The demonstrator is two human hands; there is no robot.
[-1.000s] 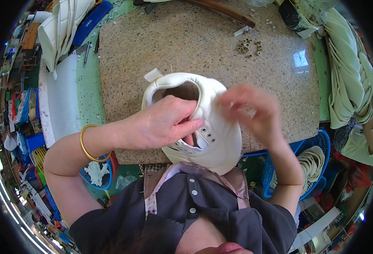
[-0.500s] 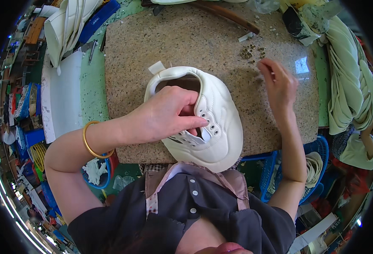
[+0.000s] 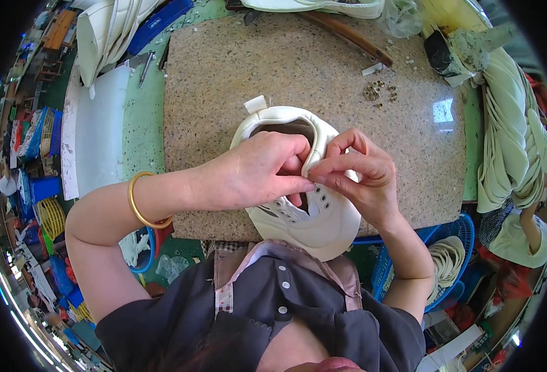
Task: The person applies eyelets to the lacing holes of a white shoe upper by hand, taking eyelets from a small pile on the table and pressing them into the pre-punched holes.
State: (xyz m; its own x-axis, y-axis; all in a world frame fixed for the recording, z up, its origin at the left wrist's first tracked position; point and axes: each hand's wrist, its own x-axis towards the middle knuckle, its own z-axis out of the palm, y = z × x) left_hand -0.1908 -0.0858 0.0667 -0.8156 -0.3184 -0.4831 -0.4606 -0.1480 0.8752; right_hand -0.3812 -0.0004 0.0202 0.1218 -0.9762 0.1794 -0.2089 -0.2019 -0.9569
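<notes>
A cream-white shoe upper lies near the front edge of a speckled stone slab, its toe toward me. My left hand reaches into its opening from the left, thumb outside, gripping the edge beside a row of eyelet holes. My right hand meets it there, thumb and forefinger pinched together at the same edge. Whatever sits between those right fingertips is too small or hidden to make out. Several small brass eyelets are scattered farther back on the slab.
A wooden-handled tool rests at the back. Stacked white pieces hang at the right, by a dirty glue-smeared container. Blue baskets stand low at the right. A metal tool lies on the green table, left.
My right hand has come from beside the brass eyelets, leftward and nearer to me, onto the upper's edge. My left hand keeps its grip on the upper. The view has shifted slightly.
</notes>
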